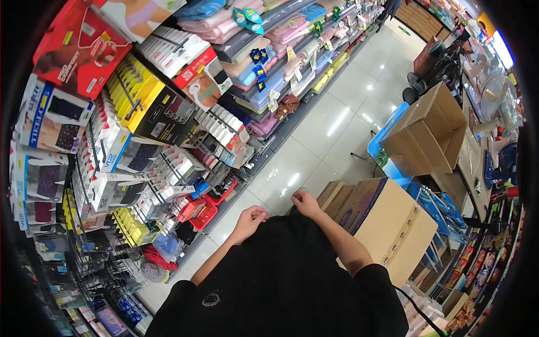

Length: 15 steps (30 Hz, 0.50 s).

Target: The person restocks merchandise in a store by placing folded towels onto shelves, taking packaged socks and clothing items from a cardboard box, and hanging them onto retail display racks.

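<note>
My left hand (250,223) is held in front of my black shirt, its fingers curled in. Just to its right, my right hand (305,203) is closed in a loose fist. Nothing shows in either hand, and the two are apart from each other. Below them lies the glossy tiled floor (281,165). The thing closest to my right hand is a stack of cardboard boxes, with a large taped box (401,238) at its front. To the left of my left hand, a red plastic basket (203,218) sits low on the shelving.
Boxed underwear (151,115) hangs on hooks along the left shelving. Folded towels (269,73) fill shelves farther down the aisle. On the right, an open cardboard box (421,135) rests on a blue stool (387,146) beside a counter. Snack packets (474,269) line the lower right.
</note>
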Available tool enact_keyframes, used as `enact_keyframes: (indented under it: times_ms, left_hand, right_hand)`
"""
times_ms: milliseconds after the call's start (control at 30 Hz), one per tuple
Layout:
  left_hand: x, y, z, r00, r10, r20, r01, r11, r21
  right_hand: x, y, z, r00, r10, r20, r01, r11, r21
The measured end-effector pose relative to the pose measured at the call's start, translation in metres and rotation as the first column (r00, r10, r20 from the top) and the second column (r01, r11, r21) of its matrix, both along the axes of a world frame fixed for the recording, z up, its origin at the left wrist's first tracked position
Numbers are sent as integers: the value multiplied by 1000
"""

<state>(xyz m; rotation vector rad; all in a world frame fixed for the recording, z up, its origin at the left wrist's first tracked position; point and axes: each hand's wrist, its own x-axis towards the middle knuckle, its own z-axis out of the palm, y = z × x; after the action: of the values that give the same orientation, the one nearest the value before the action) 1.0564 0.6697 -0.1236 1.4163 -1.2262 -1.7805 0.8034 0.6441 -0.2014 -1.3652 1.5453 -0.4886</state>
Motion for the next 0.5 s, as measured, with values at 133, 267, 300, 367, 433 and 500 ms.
enact_keyframes:
  times_ms: [133, 267, 300, 367, 433, 500]
  left_hand:
    - [-26, -24, 18, 997, -69, -17, 69, 997, 43]
    - [-45, -35, 39, 987, -39, -155, 60, 989, 132]
    - [-47, -37, 41, 987, -14, -160, 34, 991, 127]
    - [-42, -39, 45, 991, 12, -135, 4, 993, 122]
    - [-35, -42, 49, 992, 30, -121, -19, 996, 92]
    - [-27, -41, 49, 992, 60, -115, -52, 996, 75]
  right_hand:
    - [3, -7, 34, 949, 42, 311, -46, 999, 6]
    - [11, -17, 90, 892, 216, 398, -205, 976, -71]
    - [13, -20, 93, 910, 238, 339, -213, 971, -110]
    - [19, -24, 100, 901, 260, 348, -201, 960, -196]
    - [27, -32, 118, 885, 294, 362, -206, 943, -260]
    - [32, -35, 129, 895, 340, 290, -262, 925, -276]
